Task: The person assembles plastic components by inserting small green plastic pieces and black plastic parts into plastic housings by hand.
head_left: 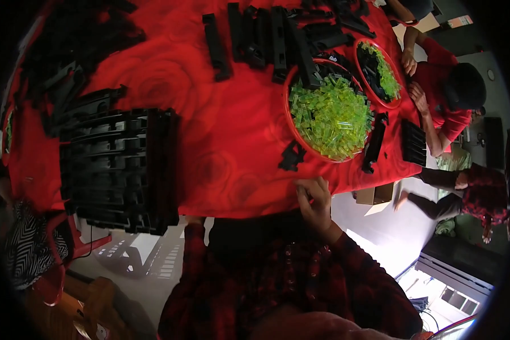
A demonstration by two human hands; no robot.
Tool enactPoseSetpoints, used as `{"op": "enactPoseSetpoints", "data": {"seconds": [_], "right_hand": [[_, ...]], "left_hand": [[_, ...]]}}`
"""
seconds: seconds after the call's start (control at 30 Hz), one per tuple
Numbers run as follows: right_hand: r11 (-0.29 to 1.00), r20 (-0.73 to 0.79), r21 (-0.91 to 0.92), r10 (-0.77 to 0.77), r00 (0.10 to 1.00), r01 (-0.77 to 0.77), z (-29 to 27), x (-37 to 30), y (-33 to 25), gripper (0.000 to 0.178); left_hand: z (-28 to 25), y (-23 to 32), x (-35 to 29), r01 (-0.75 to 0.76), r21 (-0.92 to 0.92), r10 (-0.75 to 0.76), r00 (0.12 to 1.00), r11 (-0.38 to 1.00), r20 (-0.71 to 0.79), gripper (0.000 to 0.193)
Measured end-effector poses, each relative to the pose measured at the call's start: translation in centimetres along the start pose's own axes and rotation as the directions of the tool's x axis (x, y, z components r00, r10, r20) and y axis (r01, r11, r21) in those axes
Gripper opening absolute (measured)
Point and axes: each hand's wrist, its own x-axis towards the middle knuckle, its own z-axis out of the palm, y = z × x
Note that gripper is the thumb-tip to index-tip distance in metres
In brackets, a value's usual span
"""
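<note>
My right hand [315, 201] hovers by the near edge of the red-covered table [209, 187], fingers loosely curled in with nothing visible in them. Just beyond it lie a few small black plastic pieces [292, 156] and a round red-rimmed basin heaped with translucent yellow-green plastic pieces [331, 119]. Only the wrist of my left hand [195, 220] shows, at the table edge; its fingers are hidden. To the left of that wrist stands a stack of long black plastic housings [119, 170], laid in rows up to the table's edge.
More black housings [260, 37] lie across the far side, and a dark heap [79, 45] fills the far left. Right of the basin are a second basin [378, 73], a black strip [375, 141] and ribbed black parts [413, 143]. A co-worker in red [445, 90] sits at the right.
</note>
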Motion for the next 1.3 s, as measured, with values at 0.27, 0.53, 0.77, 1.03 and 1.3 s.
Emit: {"op": "enactPoseSetpoints", "data": {"seconds": [0.27, 0.53, 0.77, 1.03, 1.3], "right_hand": [[0.997, -0.012, 0.073, -0.027, 1.000, 0.028, -0.9, 0.0, 0.4, 0.018], [0.988, 0.021, 0.129, -0.082, 0.996, 0.079, -0.4, 0.1, 1.0, 0.014], [0.987, 0.016, 0.138, -0.083, 0.996, 0.080, -0.9, 0.5, 1.5, 0.014], [0.978, 0.004, 0.189, -0.093, 0.996, 0.090, -0.3, -0.1, 1.6, 0.014], [0.983, -0.027, 0.155, -0.096, 0.995, 0.099, -0.4, -0.1, 2.2, 0.014]], "left_hand": [[-13.7, 16.4, -11.0, 0.166, 0.186, -0.144, 0.982, 0.968, -0.124, 0.039], [-24.5, 30.0, -15.3, -0.514, -0.251, 0.484, 0.858, 0.820, -0.173, 0.034], [-29.3, 40.5, -1.5, -0.617, -0.026, 0.347, 0.477, 0.787, -0.808, 0.032], [-32.9, 43.2, 10.9, -0.273, 0.151, 0.263, 0.440, 0.950, -0.859, 0.051], [-31.1, 44.0, 9.7, -0.146, 0.201, 0.248, 0.506, 0.969, -0.826, 0.062]]}}
